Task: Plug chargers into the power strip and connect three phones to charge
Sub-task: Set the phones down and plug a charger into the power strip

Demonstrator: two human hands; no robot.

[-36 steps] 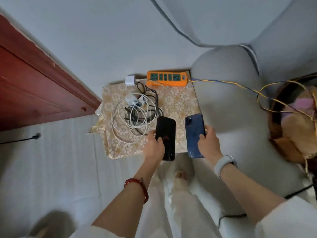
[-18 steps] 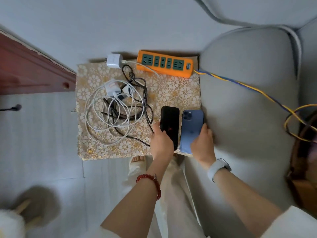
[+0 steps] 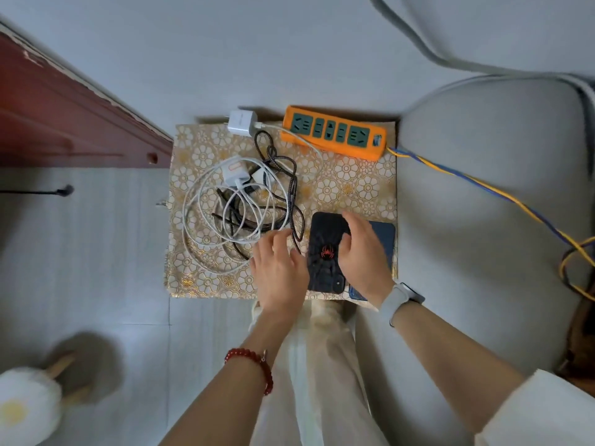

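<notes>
- Power strip (image 3: 335,136) at the tabletop (image 3: 354,188) rear: all sockets vacant.
- Chargers and cables (image 3: 238,204) lie coiled, unconnected.
- Right hand (image 3: 362,252) rests loosely on the black phone (image 3: 325,249), partly covering the blue phone (image 3: 384,235).
- Left hand (image 3: 280,272): fingers relaxed, holding nothing.
- Third phone not visible; all steps remain.

A pale wall (image 3: 193,53) rises behind the bench (image 3: 360,188), which wears a gold flowered cloth. A red-brown door (image 3: 64,123) stands left, a grey sofa (image 3: 483,220) right, over light floor tiles (image 3: 96,268).

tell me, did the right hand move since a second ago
Yes. The right hand shifted left off the blue phone onto the black spider phone.
</notes>
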